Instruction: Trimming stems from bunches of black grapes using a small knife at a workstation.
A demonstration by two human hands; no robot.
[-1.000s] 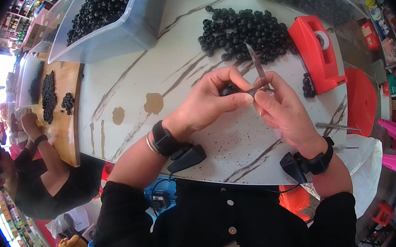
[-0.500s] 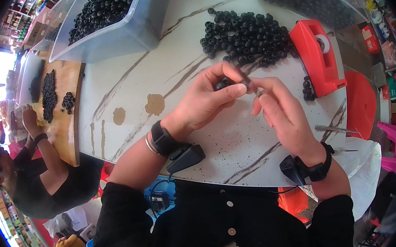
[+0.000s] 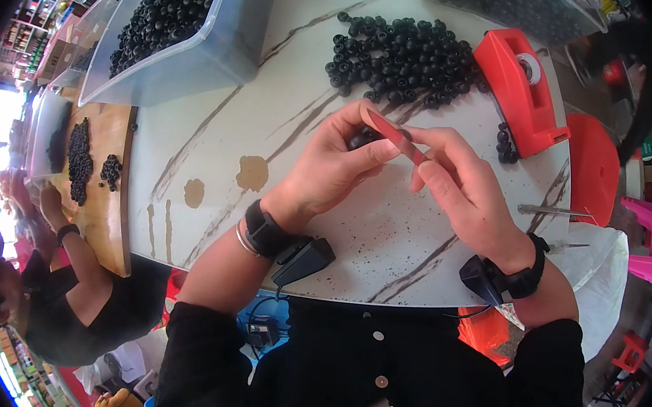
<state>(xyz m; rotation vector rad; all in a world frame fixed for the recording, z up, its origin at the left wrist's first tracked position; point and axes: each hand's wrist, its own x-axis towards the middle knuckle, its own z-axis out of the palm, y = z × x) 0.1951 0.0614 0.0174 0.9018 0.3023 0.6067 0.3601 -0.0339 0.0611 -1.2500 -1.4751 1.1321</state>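
Note:
My left hand (image 3: 330,161) is closed around a black round bead (image 3: 360,138), partly hidden by the fingers; I cannot tell if more than one is inside. Pinched in my right hand (image 3: 465,189) is a thin flat blade-like tool (image 3: 395,134), its face looking red. It lies slantwise across the bead and the left fingertips, and its other end is hidden in the right fingers. Just beyond both hands spreads a pile of black beads (image 3: 403,58), several showing small holes. A smaller cluster of beads (image 3: 507,145) sits to the right.
A red tape dispenser (image 3: 521,93) stands beside the pile. Far left is a clear bin (image 3: 235,46) full of beads; another bin (image 3: 517,10) is at the back. Tweezers (image 3: 549,212) lie at the right edge. Dark specks dot the marble-patterned table (image 3: 311,273). A co-worker (image 3: 59,288) works at left.
The blade-like tool has turned, so its broad face now shows red where it looked dark and narrow. Both hands keep nearly the same place. A dark figure has appeared at the far right.

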